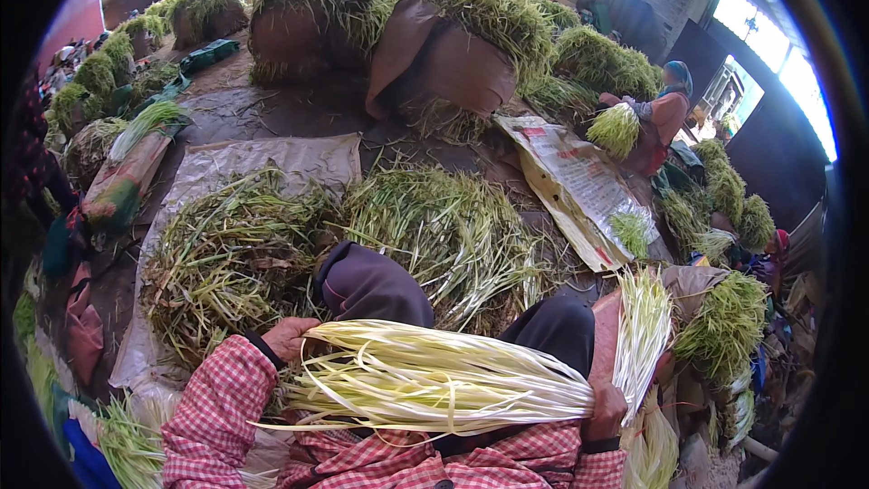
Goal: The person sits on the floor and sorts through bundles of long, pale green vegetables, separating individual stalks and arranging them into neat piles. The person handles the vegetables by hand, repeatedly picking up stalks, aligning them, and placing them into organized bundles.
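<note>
A large bundle of blanched yellow chives point(434, 380) lies sideways across my lap, white stems to the right and loose yellow leaf tips to the left. My right hand point(606, 411) is closed around the white stem ends. At the other end, my left hand point(290, 338) pinches leaf tips along the bundle's upper edge; its fingertips are partly hidden. Past my knees lie a heap of brownish-green trimmed leaves point(224, 265) on the left and a heap of greener chives with white stems point(448, 238) on the right.
Beside my right hand stands another bundle of white-stemmed chives point(641, 333). A printed sack point(577, 183) lies ahead right, a pale plastic sheet point(285, 156) ahead left. Brown-wrapped chive bales point(448, 68) stand farther back. A person point(669, 112) sits at right holding chives.
</note>
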Available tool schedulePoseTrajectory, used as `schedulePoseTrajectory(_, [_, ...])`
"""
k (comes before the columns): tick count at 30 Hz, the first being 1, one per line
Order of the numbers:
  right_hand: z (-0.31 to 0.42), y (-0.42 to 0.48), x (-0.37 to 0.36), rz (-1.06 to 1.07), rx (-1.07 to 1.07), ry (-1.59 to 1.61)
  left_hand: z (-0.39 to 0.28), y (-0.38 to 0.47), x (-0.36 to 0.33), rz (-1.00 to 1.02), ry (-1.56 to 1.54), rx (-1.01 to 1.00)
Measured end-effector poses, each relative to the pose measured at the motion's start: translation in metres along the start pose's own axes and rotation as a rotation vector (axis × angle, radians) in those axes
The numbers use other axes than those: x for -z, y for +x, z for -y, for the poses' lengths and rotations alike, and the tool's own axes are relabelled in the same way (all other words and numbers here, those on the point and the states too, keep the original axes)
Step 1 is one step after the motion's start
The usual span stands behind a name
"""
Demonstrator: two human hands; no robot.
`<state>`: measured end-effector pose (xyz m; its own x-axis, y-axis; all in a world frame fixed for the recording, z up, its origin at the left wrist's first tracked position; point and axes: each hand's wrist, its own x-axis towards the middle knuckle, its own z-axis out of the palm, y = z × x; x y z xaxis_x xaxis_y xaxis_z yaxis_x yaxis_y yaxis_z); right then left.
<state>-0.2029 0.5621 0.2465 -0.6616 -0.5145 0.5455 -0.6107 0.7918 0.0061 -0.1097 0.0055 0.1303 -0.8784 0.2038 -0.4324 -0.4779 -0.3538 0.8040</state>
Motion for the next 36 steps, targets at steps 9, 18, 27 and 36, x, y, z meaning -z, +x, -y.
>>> schedulePoseTrajectory(9, [-0.002, -0.003, -0.002, 0.011, -0.015, 0.007, 0.008, -0.005, -0.006, 0.031, 0.013, -0.118])
schedulePoseTrajectory(18, [0.009, 0.007, 0.001, 0.002, 0.009, 0.026, 0.02, 0.004, 0.004, -0.097, -0.398, 0.104])
schedulePoseTrajectory(27, [0.01, 0.013, 0.015, 0.067, -0.031, 0.018, 0.011, 0.0, -0.003, 0.045, 0.055, -0.192])
schedulePoseTrajectory(36, [0.013, 0.019, 0.017, 0.078, -0.032, 0.053, 0.028, 0.014, 0.019, 0.052, 0.234, -0.191])
